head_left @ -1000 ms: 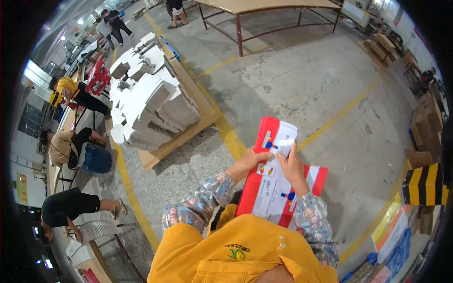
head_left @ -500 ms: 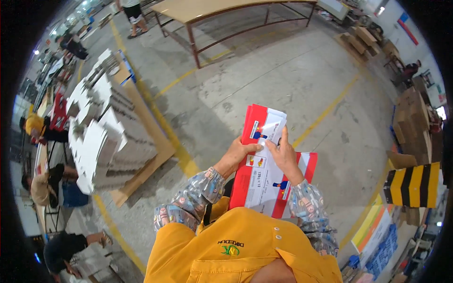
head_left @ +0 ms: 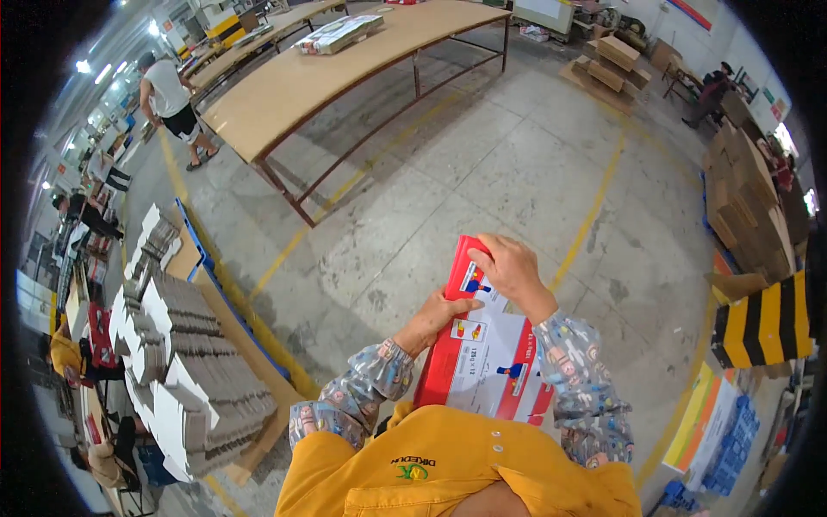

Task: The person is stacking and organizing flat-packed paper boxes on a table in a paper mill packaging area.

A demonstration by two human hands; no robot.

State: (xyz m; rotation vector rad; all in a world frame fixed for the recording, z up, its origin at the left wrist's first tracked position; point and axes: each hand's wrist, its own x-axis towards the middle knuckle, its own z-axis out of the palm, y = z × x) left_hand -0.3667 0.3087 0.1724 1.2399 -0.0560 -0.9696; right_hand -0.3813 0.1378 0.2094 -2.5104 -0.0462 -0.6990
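A small stack of flat red-and-white printed cartons (head_left: 482, 370) is held in front of my yellow jacket. My left hand (head_left: 431, 320) grips its left edge, thumb lying across the printed face and fingers hidden beneath. At the top right corner, my right hand (head_left: 515, 271) is closed over the far edge, its fingers bent onto the red border. Another printed panel shows at the lower right, partly covered by my right sleeve. The lower end of the cartons is hidden by my jacket.
White flat cardboard pieces (head_left: 189, 379) are piled on a pallet at left. A long brown table (head_left: 345, 65) stands ahead with a bundle (head_left: 338, 34) on it. At right are stacked brown cartons (head_left: 745, 202) and a black-and-yellow striped barrier (head_left: 762, 323). A person (head_left: 172, 103) walks at far left.
My right hand has moved from the printed face up to the cartons' top right corner. The panel sticking out at right has come closer in. My view has tilted up, showing more table.
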